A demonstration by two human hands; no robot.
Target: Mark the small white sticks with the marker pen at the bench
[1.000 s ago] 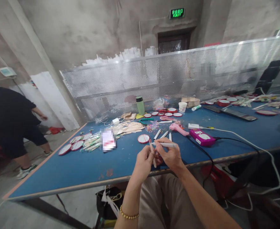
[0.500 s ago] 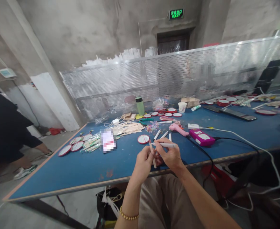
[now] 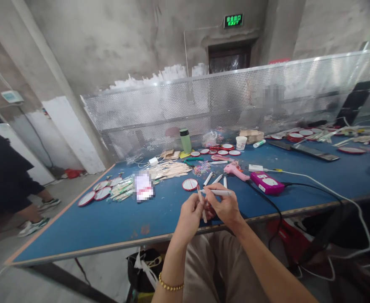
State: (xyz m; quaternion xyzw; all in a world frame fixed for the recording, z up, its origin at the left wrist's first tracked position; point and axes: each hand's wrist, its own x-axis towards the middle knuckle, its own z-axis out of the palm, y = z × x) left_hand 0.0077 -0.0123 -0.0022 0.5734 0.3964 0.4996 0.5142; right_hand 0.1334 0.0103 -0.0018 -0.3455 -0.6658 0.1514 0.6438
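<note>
Left hand [image 3: 189, 211] pinches wooden craft stick [image 3: 199, 194] tilted, seemingly to steady it; right hand [image 3: 225, 205] clamps white marker [image 3: 220, 192] in fingers, tip toward stick

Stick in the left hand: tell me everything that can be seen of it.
The stick is slim, straight and pale, apparently wood, and reddish towards its upper end. In view it runs steeply upward, leaning slightly left, near the front edge of the table. The left hand grips it around its middle, hiding part. A white pen points at its upper part; contact is unclear.
</note>
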